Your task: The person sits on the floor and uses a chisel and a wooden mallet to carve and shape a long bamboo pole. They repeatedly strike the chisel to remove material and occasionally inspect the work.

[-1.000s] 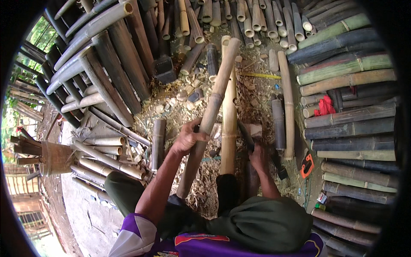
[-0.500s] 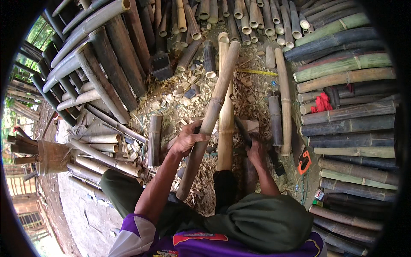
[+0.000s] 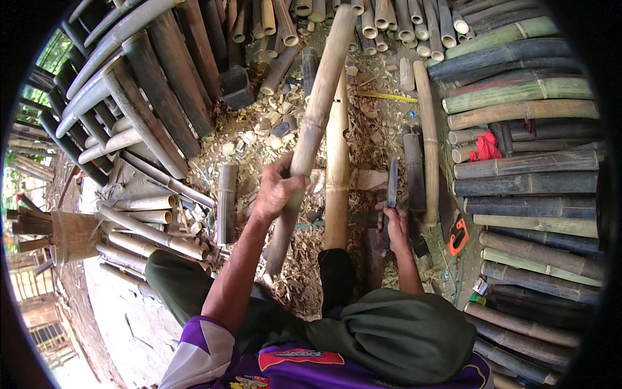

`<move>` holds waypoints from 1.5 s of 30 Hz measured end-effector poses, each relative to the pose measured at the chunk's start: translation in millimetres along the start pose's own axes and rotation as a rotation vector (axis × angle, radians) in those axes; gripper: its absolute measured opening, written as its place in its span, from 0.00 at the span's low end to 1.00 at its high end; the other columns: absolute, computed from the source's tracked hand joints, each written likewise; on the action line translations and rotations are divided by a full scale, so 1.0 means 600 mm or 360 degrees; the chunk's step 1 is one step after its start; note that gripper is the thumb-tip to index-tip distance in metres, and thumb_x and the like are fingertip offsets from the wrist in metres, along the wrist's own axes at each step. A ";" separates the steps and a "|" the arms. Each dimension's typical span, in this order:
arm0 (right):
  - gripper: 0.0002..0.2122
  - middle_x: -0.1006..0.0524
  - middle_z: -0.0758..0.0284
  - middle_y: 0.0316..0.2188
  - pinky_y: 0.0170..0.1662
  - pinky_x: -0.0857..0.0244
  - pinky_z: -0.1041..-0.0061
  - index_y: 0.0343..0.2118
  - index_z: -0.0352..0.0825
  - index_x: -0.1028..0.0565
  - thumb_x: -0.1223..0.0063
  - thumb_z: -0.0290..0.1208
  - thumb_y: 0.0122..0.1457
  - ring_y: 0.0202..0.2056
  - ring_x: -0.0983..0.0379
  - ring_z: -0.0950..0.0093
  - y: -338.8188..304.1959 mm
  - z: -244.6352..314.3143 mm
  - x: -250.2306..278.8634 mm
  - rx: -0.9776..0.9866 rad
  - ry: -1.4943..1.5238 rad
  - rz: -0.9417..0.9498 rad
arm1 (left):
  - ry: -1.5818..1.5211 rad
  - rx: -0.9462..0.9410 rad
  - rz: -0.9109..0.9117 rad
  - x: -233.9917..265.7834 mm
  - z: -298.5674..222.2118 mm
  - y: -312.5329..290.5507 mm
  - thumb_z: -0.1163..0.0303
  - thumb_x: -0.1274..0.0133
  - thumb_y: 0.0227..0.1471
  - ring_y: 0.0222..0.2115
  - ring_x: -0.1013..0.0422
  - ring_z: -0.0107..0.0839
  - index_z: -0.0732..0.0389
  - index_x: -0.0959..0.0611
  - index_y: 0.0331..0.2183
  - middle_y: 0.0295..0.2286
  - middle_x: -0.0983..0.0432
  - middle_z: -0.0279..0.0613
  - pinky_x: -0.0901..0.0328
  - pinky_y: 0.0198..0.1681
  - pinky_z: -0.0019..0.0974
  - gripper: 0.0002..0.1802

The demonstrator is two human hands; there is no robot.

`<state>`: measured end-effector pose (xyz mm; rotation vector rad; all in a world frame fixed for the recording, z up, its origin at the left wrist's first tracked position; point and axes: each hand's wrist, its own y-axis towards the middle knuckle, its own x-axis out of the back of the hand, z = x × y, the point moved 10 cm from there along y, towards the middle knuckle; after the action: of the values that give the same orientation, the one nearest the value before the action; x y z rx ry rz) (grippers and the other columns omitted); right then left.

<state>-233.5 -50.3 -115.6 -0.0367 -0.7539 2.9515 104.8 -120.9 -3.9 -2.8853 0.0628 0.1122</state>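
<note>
Far left, well out from the left grip, there's a brown bucket (image 3: 76,238) with dark sticks poking out. Up and left of that grip, a big stack of bamboo (image 3: 163,84) fills the corner, and a few loose poles (image 3: 139,227) lie below it. Closer in, just left of the left grip, sits a short tube (image 3: 226,206), with a black box (image 3: 236,91) farther up, beyond that same grip.

The left grip (image 3: 278,190) is wrapped around a long pole (image 3: 319,113), thumb across the front. It's tilted, top end up and to the right, bottom end down by the person's legs; can't tell if that end touches the ground. Between the two grips there's a pale pole (image 3: 337,175) pointing away from the person, its far end partly behind the held one. Yellow tape (image 3: 389,96) lies on the ground, well beyond the right grip.

Right grip (image 3: 395,227) is closed round a knife (image 3: 392,183), blade pointing up and away. Just right of it is a dark tube (image 3: 413,170), then a longer light pole (image 3: 428,146). Further right of that grip you've got an orange handle (image 3: 459,237), then a red cloth (image 3: 486,147) up on a big bamboo pile (image 3: 525,170).
</note>
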 end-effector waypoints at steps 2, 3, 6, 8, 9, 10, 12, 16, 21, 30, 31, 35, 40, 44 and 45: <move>0.09 0.30 0.70 0.22 0.22 0.36 0.74 0.39 0.32 0.23 0.52 0.30 0.63 0.20 0.33 0.77 -0.026 0.006 0.001 -0.0066 0.0297 -0.0038 | 0.0223 -0.0142 -0.0028 -0.028 -0.083 0.005 0.67 0.37 0.37 0.33 0.27 0.31 0.71 0.20 0.48 0.35 0.20 0.43 0.31 0.42 0.36 0.33; 0.09 0.30 0.70 0.22 0.22 0.36 0.74 0.39 0.32 0.23 0.52 0.30 0.63 0.20 0.33 0.77 -0.031 0.009 -0.007 -0.0071 0.0306 -0.0017 | 0.0281 -0.0392 -0.0073 -0.042 -0.122 0.006 0.66 0.36 0.39 0.33 0.26 0.31 0.70 0.21 0.48 0.35 0.21 0.43 0.31 0.42 0.37 0.32; 0.10 0.30 0.70 0.22 0.23 0.36 0.74 0.39 0.32 0.24 0.52 0.33 0.65 0.21 0.33 0.78 -0.049 0.027 -0.029 -0.0124 0.0395 0.0030 | -0.0119 -0.0419 0.0089 -0.142 -0.196 -0.006 0.79 0.39 0.49 0.37 0.22 0.32 0.68 0.25 0.52 0.41 0.21 0.44 0.27 0.45 0.35 0.27; 0.11 0.30 0.70 0.22 0.23 0.36 0.75 0.39 0.33 0.24 0.52 0.36 0.66 0.21 0.33 0.78 -0.060 0.048 -0.033 -0.0172 0.0551 0.0029 | 0.0059 -0.0635 0.0294 -0.220 -0.230 -0.023 0.87 0.41 0.46 0.45 0.23 0.36 0.68 0.27 0.53 0.44 0.23 0.45 0.26 0.49 0.39 0.31; 0.11 0.29 0.70 0.22 0.23 0.37 0.76 0.38 0.35 0.25 0.51 0.38 0.66 0.21 0.33 0.77 -0.059 0.048 -0.027 -0.0159 0.0723 0.0028 | 0.0254 -0.0893 0.0275 -0.251 -0.256 -0.038 0.87 0.40 0.42 0.48 0.24 0.39 0.67 0.26 0.53 0.44 0.23 0.46 0.25 0.49 0.42 0.33; 0.12 0.29 0.70 0.22 0.23 0.38 0.76 0.38 0.36 0.25 0.51 0.40 0.66 0.21 0.33 0.77 -0.058 0.046 -0.011 -0.0144 0.0895 0.0023 | 0.0573 -0.0895 0.0263 -0.276 -0.255 -0.044 0.85 0.38 0.40 0.45 0.24 0.42 0.65 0.25 0.53 0.42 0.23 0.45 0.26 0.48 0.44 0.34; 0.15 0.28 0.70 0.23 0.22 0.40 0.76 0.37 0.39 0.27 0.51 0.48 0.66 0.21 0.33 0.77 -0.063 0.048 0.026 -0.0195 0.1069 -0.0059 | 0.0955 -0.0942 0.0260 -0.301 -0.245 -0.057 0.81 0.36 0.37 0.42 0.25 0.47 0.60 0.23 0.51 0.39 0.25 0.45 0.28 0.46 0.47 0.35; 0.23 0.24 0.69 0.30 0.22 0.42 0.78 0.42 0.40 0.26 0.58 0.58 0.68 0.22 0.34 0.77 -0.093 0.129 0.109 0.0147 0.1013 -0.0310 | 0.1288 -0.0856 0.0300 -0.277 -0.143 -0.054 0.74 0.35 0.38 0.42 0.27 0.46 0.55 0.21 0.50 0.39 0.25 0.42 0.32 0.48 0.48 0.32; 0.29 0.21 0.64 0.39 0.22 0.41 0.78 0.51 0.39 0.25 0.60 0.63 0.67 0.24 0.34 0.76 -0.129 0.175 0.216 0.0428 0.1242 -0.0614 | 0.1687 -0.0815 0.0378 -0.183 -0.037 -0.060 0.70 0.35 0.43 0.45 0.27 0.42 0.53 0.21 0.51 0.40 0.25 0.39 0.35 0.52 0.47 0.30; 0.23 0.24 0.68 0.37 0.21 0.44 0.77 0.50 0.40 0.30 0.48 0.55 0.64 0.24 0.34 0.74 -0.117 0.130 0.197 0.0323 0.1024 -0.0469 | 0.1964 -0.1040 0.0405 -0.137 -0.114 -0.011 0.78 0.40 0.36 0.44 0.28 0.40 0.52 0.20 0.48 0.40 0.25 0.38 0.36 0.51 0.46 0.32; 0.23 0.24 0.68 0.38 0.21 0.44 0.77 0.51 0.40 0.30 0.48 0.55 0.64 0.24 0.34 0.74 -0.117 0.137 0.203 0.0377 0.1039 -0.0469 | 0.1946 -0.1045 0.0434 -0.146 -0.126 -0.008 0.78 0.40 0.36 0.44 0.28 0.40 0.52 0.19 0.48 0.40 0.25 0.38 0.36 0.51 0.46 0.32; 0.26 0.25 0.68 0.39 0.22 0.43 0.79 0.53 0.39 0.30 0.51 0.58 0.65 0.24 0.37 0.76 -0.114 0.163 0.219 0.0510 0.1177 -0.0436 | 0.1952 -0.1002 0.0454 -0.160 -0.136 -0.002 0.77 0.39 0.37 0.46 0.27 0.41 0.53 0.19 0.49 0.40 0.23 0.40 0.35 0.54 0.47 0.31; 0.27 0.27 0.69 0.34 0.21 0.43 0.80 0.56 0.36 0.30 0.57 0.57 0.68 0.23 0.38 0.78 -0.105 0.155 0.199 0.0355 0.1039 -0.0274 | 0.1567 -0.0891 0.0469 -0.198 -0.137 -0.015 0.74 0.34 0.36 0.46 0.26 0.45 0.57 0.20 0.48 0.41 0.23 0.45 0.34 0.56 0.48 0.32; 0.28 0.27 0.68 0.32 0.25 0.37 0.74 0.52 0.36 0.30 0.58 0.60 0.67 0.28 0.31 0.75 -0.092 0.082 0.135 0.0093 0.0913 -0.0053 | 0.1235 -0.1008 0.0583 -0.323 -0.221 -0.084 0.72 0.31 0.31 0.45 0.27 0.46 0.60 0.21 0.49 0.41 0.25 0.46 0.33 0.53 0.50 0.36; 0.29 0.29 0.66 0.43 0.39 0.40 0.70 0.57 0.36 0.33 0.58 0.60 0.68 0.41 0.35 0.72 -0.097 0.080 0.137 0.0136 0.0962 -0.0130 | 0.1121 -0.1125 0.0605 -0.354 -0.243 -0.102 0.72 0.31 0.30 0.46 0.28 0.45 0.61 0.21 0.48 0.41 0.26 0.45 0.33 0.52 0.50 0.37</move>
<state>-312.6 -14.6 -45.4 -0.8218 -0.5186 2.6515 -93.3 -91.3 169.7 -3.3774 0.8490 -1.0054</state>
